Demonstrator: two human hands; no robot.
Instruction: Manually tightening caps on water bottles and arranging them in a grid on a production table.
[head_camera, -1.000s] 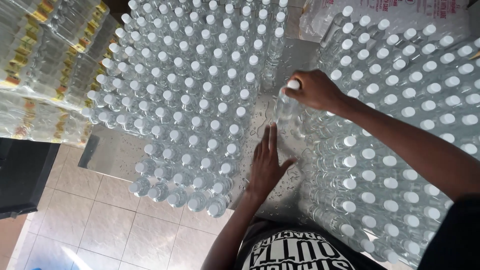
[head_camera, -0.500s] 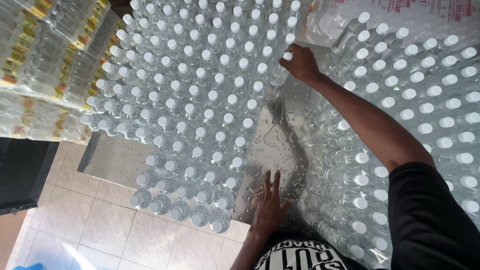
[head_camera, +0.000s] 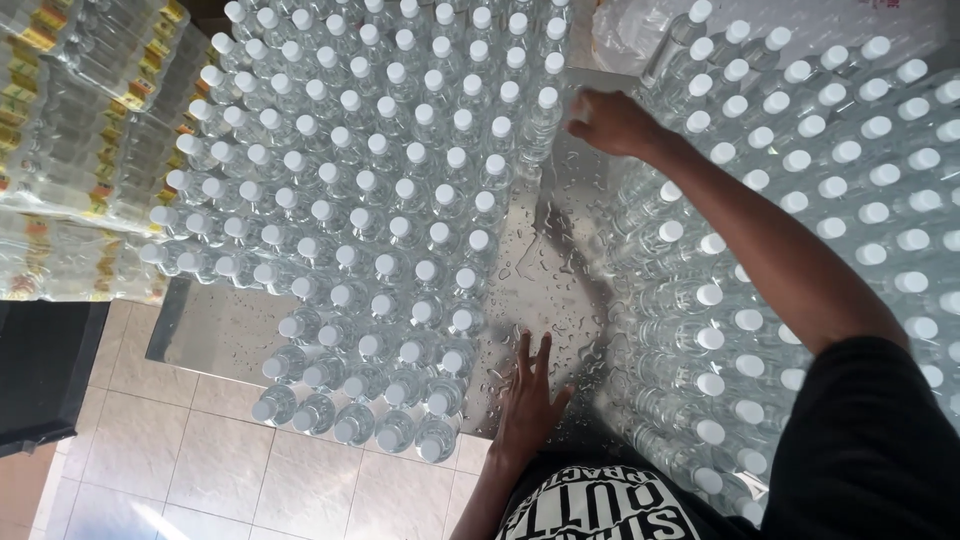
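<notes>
Bottles with white caps stood packed on the wet steel table; her right hand curled loosely beside one (holding nothing I could see), left hand flat, fingers spread

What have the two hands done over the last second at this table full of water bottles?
The right hand carried a capped bottle away from the person and set it at the end of the left block's far row; whether it has let go is unclear. The left hand stayed flat on the wet metal table.
</notes>
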